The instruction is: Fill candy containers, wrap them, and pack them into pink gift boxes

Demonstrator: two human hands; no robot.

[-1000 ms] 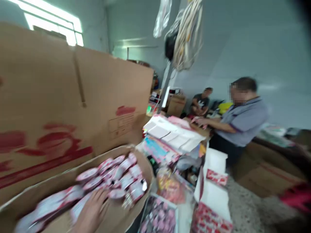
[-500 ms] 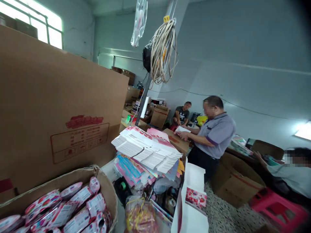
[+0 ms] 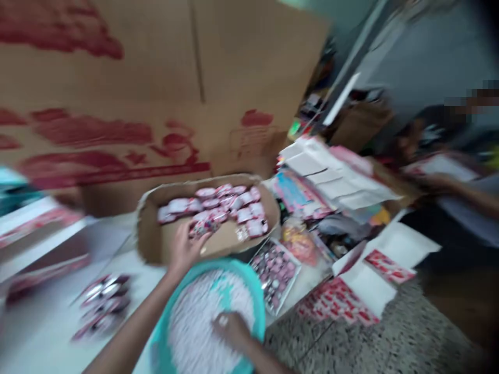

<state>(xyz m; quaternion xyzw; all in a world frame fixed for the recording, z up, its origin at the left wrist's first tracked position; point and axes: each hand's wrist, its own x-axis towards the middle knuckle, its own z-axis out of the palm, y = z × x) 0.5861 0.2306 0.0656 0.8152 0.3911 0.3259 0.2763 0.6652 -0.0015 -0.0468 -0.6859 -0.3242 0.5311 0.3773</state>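
The view comes from a camera worn on the person's head, facing forward and steeply down, with the frame rolled to one side. A teal basin (image 3: pixel 255 296) lies close below it, a cardboard tray (image 3: pixel 150 234) just beyond, and a large printed carton (image 3: pixel 136 67) fills the top of the frame.

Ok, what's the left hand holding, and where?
Cannot tell: motion blur hides any grip where the left hand meets the pink packets in the cardboard box.

Left hand (image 3: pixel 186 250) raised and spread, right hand (image 3: pixel 230 330) lower, palm down
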